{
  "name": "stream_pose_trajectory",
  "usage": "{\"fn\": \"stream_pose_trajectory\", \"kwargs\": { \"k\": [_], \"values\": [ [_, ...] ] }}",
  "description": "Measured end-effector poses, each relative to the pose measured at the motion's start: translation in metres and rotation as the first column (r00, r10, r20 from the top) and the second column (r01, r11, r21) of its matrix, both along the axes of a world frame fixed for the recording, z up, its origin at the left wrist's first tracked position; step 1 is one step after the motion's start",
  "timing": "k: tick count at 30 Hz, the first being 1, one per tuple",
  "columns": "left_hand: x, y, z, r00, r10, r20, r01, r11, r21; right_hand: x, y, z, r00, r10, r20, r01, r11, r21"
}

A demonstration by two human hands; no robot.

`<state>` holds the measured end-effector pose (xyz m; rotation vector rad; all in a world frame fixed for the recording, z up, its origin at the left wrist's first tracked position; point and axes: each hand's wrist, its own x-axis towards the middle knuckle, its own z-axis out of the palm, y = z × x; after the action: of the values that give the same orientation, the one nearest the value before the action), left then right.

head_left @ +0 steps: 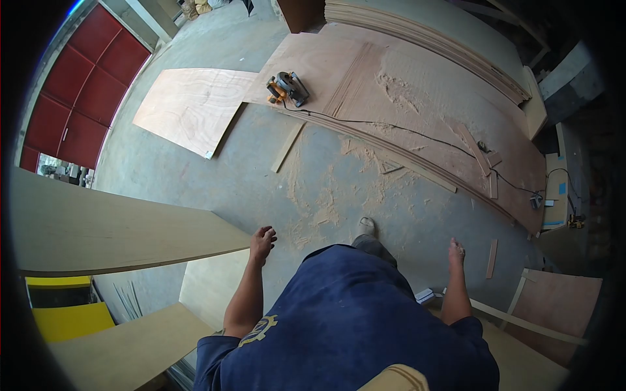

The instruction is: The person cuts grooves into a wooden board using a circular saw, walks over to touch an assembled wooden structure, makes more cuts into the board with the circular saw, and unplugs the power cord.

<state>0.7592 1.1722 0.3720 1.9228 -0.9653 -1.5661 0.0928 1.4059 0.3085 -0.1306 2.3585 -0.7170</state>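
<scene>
My left hand (263, 242) hangs beside the corner of a large pale plywood panel (130, 231). Its fingers are loosely bent and apart, with nothing visible in them; whether it touches the panel's edge I cannot tell. Out to the other side, my right hand (456, 251) is held over the concrete floor, its fingers partly extended and no object in its grasp. A circular saw (287, 89) with yellow-orange parts rests on a big plywood sheet (427, 107) farther ahead, its black cord (398, 126) trailing right across the sheet.
Sawdust (326, 212) litters the floor ahead of my foot (366, 226). A loose plywood sheet (189, 107) lies front left, and wood strips (287, 147) are scattered around. Stacked boards (430, 45) stand at the back. Red doors (81, 91) are at the far left.
</scene>
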Motion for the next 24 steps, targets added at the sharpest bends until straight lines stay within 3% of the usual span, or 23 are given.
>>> {"fn": "stream_pose_trajectory", "kwargs": {
  "k": [2, 4, 6, 8, 11, 14, 16, 18, 20, 21, 24],
  "values": [
    [0.018, 0.021, 0.013, 1.0, 0.016, -0.013, -0.016, 0.999, -0.034, 0.023, 0.026, -0.029, 0.996, 0.081, 0.021, -0.082, 0.996, 0.043],
    [0.043, 0.049, 0.009, 0.999, 0.046, -0.026, -0.047, 0.997, -0.067, 0.047, 0.059, -0.064, 0.977, 0.166, 0.135, -0.195, 0.951, 0.242],
    [0.081, 0.104, -0.016, 0.991, 0.134, -0.006, -0.134, 0.99, 0.045, 0.11, 0.067, -0.015, 0.97, 0.218, 0.109, -0.242, 0.916, 0.321],
    [0.122, 0.172, -0.041, 0.986, 0.153, 0.061, -0.163, 0.958, 0.234, 0.126, 0.095, -0.03, 0.973, 0.207, 0.103, -0.23, 0.916, 0.33],
    [0.181, 0.295, -0.088, 0.936, 0.275, 0.218, -0.35, 0.776, 0.524, 0.136, 0.109, -0.016, 0.983, 0.173, 0.064, -0.185, 0.916, 0.355],
    [0.218, 0.366, -0.093, 0.983, -0.02, 0.184, -0.097, 0.793, 0.601, 0.149, 0.103, 0.037, 0.996, 0.086, -0.001, -0.081, 0.943, 0.322],
    [0.227, 0.38, -0.098, 0.98, 0.022, 0.197, -0.13, 0.822, 0.555, 0.149, 0.096, 0.056, 0.999, 0.022, -0.029, -0.013, 0.962, 0.272],
    [0.223, 0.4, -0.102, 0.976, 0.078, 0.204, -0.174, 0.841, 0.512, 0.119, 0.094, 0.048, 0.994, 0.112, 0.0, -0.107, 0.951, 0.29],
    [0.206, 0.408, -0.1, 0.936, 0.3, 0.186, -0.353, 0.784, 0.511, 0.124, 0.076, 0.07, 0.994, 0.111, 0.012, -0.11, 0.955, 0.277],
    [0.2, 0.385, -0.099, 0.862, 0.476, 0.175, -0.489, 0.691, 0.532, 0.126, 0.065, 0.079, 0.995, 0.089, 0.037, -0.096, 0.962, 0.257],
    [0.175, 0.335, -0.094, 0.82, 0.569, 0.07, -0.552, 0.75, 0.366, 0.118, 0.039, 0.077, 0.976, 0.218, 0.015, -0.216, 0.952, 0.215]
  ]
}}
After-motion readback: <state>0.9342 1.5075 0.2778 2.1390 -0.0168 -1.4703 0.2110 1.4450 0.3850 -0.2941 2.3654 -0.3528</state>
